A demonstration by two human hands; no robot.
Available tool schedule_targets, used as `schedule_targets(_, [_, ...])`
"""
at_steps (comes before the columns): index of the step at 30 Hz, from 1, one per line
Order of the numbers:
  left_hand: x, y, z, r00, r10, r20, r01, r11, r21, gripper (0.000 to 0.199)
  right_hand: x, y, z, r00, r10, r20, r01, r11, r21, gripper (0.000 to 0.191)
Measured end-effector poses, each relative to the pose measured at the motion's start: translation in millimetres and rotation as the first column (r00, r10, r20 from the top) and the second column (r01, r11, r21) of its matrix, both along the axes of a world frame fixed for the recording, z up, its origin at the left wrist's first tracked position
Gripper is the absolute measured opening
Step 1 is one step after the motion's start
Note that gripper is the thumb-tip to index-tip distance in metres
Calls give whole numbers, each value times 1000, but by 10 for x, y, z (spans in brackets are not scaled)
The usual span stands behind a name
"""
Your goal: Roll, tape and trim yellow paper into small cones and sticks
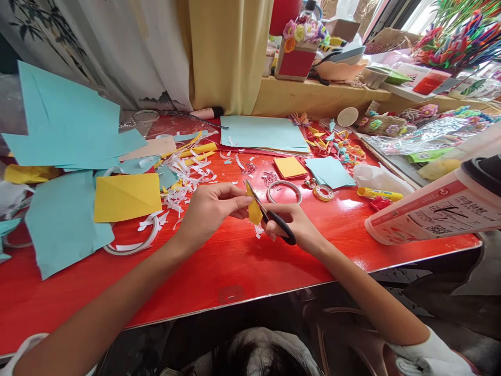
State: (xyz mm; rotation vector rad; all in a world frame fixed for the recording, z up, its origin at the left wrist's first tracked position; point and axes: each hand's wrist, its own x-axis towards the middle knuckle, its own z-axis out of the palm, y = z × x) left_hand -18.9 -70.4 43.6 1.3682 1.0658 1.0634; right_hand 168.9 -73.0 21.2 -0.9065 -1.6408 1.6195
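I've L hand (207,210) pinching yellow paper (254,214); R hand (300,224) gripping scissors (282,225); blades (255,196) nr L thumb (238,203), so a slip may nick it.

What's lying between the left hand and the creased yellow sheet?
In the head view, curled white paper scraps lie on the red table between the left hand and the yellow sheet; that stretch is not bare.
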Motion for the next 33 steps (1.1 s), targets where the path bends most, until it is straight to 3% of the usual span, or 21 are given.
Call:
schedule_targets(17, [-7, 12, -23, 1000, -16, 16, 16, 1000, -3, 16, -6, -31, 0, 999, -39, 2, 39, 999, -28, 13])
schedule_targets(33, [-10, 38, -66, 996, -42, 80, 45, 998, -38, 16, 18, -38, 9, 994, -100, 47, 101, 994, -31, 28])
